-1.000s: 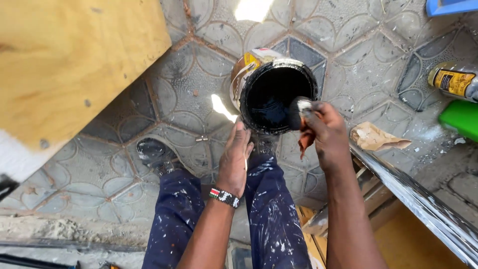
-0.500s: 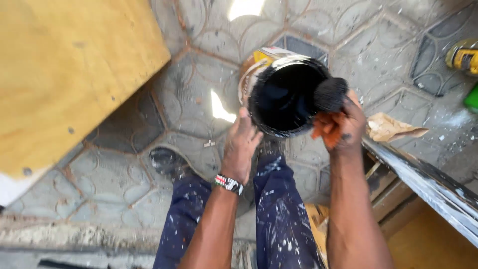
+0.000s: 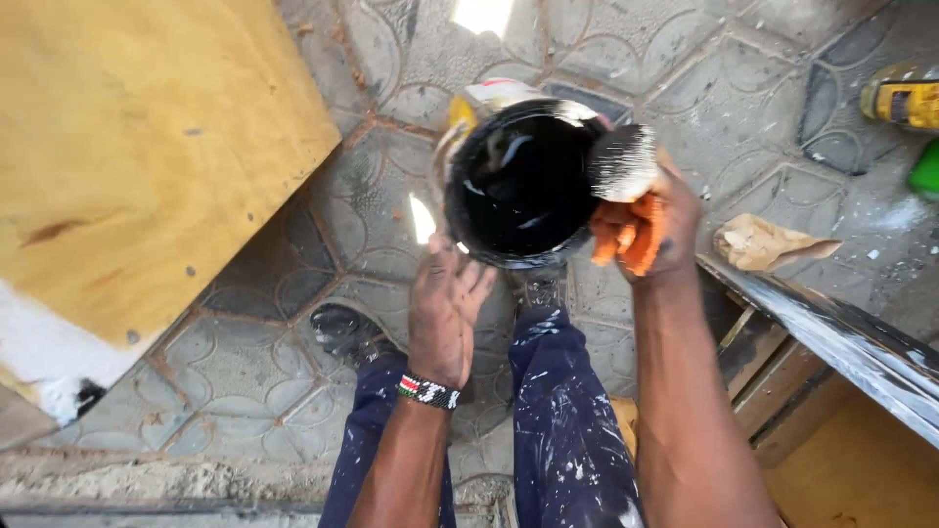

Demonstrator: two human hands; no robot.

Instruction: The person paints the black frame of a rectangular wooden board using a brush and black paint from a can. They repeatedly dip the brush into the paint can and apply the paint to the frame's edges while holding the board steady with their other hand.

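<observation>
A round tin of black paint (image 3: 523, 186) is held up in front of me over the patterned floor. My left hand (image 3: 445, 308) grips its near rim from below, a beaded band on the wrist. My right hand (image 3: 650, 230) is closed on the orange handle of a paintbrush (image 3: 626, 166), whose pale, paint-streaked bristles rest at the tin's right rim. My paint-spattered blue trousers (image 3: 553, 420) and a dark shoe (image 3: 342, 328) show below.
A large plywood sheet (image 3: 127, 166) fills the left. A black-painted wooden frame (image 3: 831, 332) runs along the lower right, a crumpled brown paper (image 3: 763, 240) beside it. A yellow tool (image 3: 900, 98) and a green object (image 3: 924, 171) lie at the far right.
The tin has come up closer to me and looks larger. The brush has risen out of the paint to the right rim, bristles now showing pale streaks.
</observation>
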